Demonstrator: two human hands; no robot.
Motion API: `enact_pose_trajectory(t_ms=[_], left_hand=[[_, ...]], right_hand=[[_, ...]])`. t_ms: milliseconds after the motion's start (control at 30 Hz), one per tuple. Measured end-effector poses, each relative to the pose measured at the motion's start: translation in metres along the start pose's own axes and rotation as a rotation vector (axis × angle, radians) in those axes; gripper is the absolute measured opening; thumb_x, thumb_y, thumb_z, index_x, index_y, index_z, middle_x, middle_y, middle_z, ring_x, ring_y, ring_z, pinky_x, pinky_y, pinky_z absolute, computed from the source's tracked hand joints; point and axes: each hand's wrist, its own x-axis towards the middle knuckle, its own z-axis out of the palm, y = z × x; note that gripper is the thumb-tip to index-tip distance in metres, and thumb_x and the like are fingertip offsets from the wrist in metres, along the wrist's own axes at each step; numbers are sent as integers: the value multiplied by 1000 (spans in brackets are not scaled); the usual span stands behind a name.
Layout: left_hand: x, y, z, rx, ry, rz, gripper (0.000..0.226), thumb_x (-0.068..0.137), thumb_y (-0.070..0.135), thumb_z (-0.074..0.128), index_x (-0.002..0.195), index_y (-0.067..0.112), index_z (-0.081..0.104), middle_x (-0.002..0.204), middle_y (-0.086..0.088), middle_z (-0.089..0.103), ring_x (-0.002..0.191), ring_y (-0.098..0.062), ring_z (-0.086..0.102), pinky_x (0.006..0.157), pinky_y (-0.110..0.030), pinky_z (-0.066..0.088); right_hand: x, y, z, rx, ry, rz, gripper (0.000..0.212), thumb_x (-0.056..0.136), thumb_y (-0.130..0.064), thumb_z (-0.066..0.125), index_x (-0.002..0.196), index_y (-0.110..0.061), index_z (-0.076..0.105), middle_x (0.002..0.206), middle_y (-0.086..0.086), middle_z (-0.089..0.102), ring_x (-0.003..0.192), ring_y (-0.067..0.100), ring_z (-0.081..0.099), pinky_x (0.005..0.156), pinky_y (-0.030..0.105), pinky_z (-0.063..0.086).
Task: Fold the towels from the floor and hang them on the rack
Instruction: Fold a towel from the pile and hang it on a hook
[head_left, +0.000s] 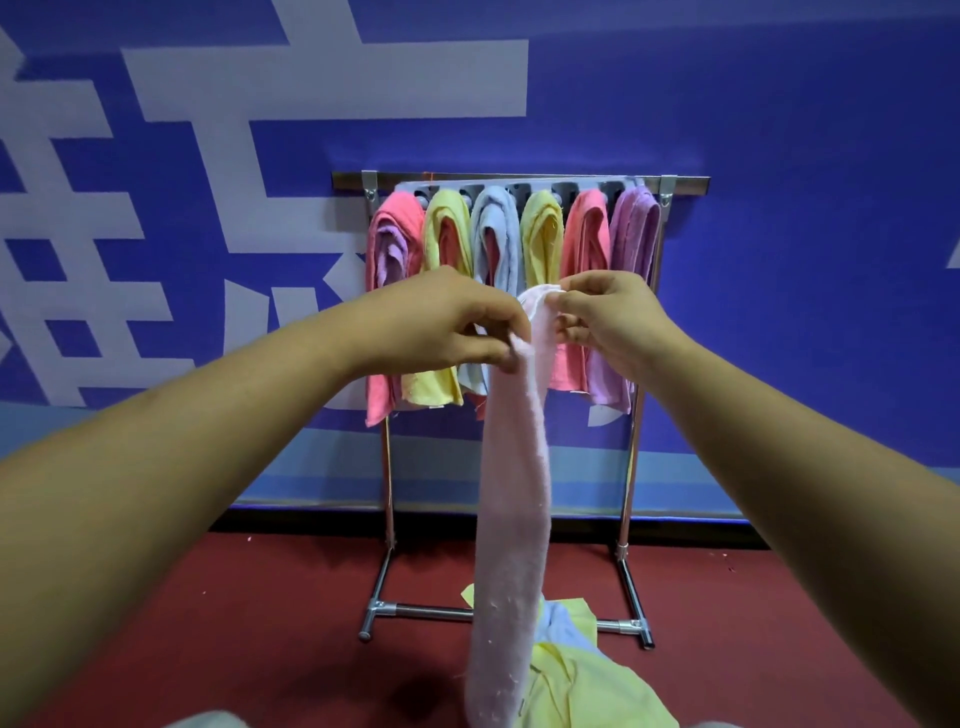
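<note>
A long pale pink towel (511, 499) hangs down in front of me, folded into a narrow strip. My left hand (452, 319) pinches its upper edge on the left side. My right hand (608, 317) pinches the top corner on the right. Behind the hands stands a metal rack (519, 182) against the wall, with several folded towels (493, 234) in pink, yellow, blue and purple draped over it. On the red floor below lies a heap of yellow and light blue towels (576, 670).
A blue wall with large white lettering (208, 156) rises right behind the rack. The rack's metal feet (374, 618) stick out onto the red carpet (234, 623). The hanging pink towel hides part of the floor heap.
</note>
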Motion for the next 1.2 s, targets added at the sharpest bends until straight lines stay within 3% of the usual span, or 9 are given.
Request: enact_pose_trajectory(t_ms=[100,233,300,400,500,767,933,1067,1200], left_hand=[[-1,-2,0,-123,129,0,20,83,45,67,93,29,73,92,10,57,87,-4,54,73,-18,47],[-1,0,1,-303,71,13,23,84,44,65,92,23,72,106,17,59,107,0,54,89,-9,42],[0,-2,5,-299,52,-47,18,90,40,65,92,23,72,95,14,66,93,0,61,81,-13,46],[4,-13,13,-201,203,-150,17,92,38,65,84,25,71,74,8,62,70,-3,54,67,-20,43],[5,-24,17,-183,348,-258,21,90,40,66,82,22,72,72,5,62,66,-1,50,62,-19,40],[5,-31,20,-317,440,-315,22,88,42,69,75,24,71,64,9,61,59,4,49,54,-9,37],[7,-32,20,-303,422,-320,36,84,47,71,78,11,74,86,-18,63,75,-11,50,59,-15,38],[5,-42,16,-410,193,-376,54,88,45,67,89,-9,67,102,-12,47,93,-15,47,85,-25,41],[-1,-51,17,-153,47,-340,28,86,47,67,79,21,68,111,2,51,102,-11,50,89,-30,42]], right_hand=[[-3,-1,5,42,-35,1,7,90,2,67,96,6,67,82,16,65,64,18,64,60,26,56],[-6,-2,14,55,-128,-5,14,88,2,69,100,10,67,89,29,64,75,29,65,67,36,61],[-8,-2,19,50,-166,-16,14,87,0,71,98,8,69,95,32,65,85,35,63,81,47,59],[-11,-4,24,72,-206,-32,18,86,-2,72,100,9,69,89,23,67,77,28,66,71,35,61],[-13,-3,29,138,-226,-27,23,88,1,70,107,14,66,80,18,66,63,19,63,62,24,56],[-18,-3,36,261,-331,-74,25,94,-4,63,113,12,67,97,25,69,85,22,66,85,31,59],[-19,-4,37,85,-272,-151,20,88,-4,72,105,6,72,87,17,73,74,24,63,72,28,57],[-18,-4,29,8,-262,-157,16,89,-1,69,105,3,73,83,12,73,70,19,60,69,28,55],[-20,2,22,-143,-236,-155,11,92,-1,66,101,-1,74,80,10,73,66,15,62,66,27,54]])
